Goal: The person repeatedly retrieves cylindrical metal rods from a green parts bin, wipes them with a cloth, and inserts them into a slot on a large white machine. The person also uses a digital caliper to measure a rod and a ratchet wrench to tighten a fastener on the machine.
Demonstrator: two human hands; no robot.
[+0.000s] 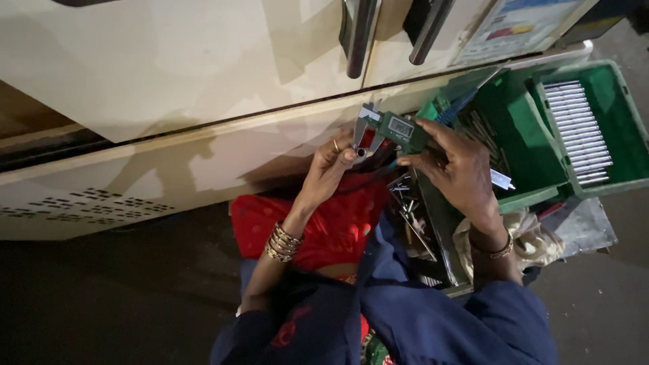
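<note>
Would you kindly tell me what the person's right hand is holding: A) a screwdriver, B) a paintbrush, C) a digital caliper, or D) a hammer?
C: the right hand grips a green digital caliper with a small display, while the left hand holds a small part at its jaws.

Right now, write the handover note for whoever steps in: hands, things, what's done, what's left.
Left hand: pinches a small metal part at the caliper's jaws.
Right hand: grips the digital caliper by its body, display facing up.
Things: green bin at right with loose pins; a second green tray holds a neat row of pins. More loose metal parts lie in the lap.
Done: part is set in the jaws.
Left: the reading is too small to tell; loose parts remain.
</note>
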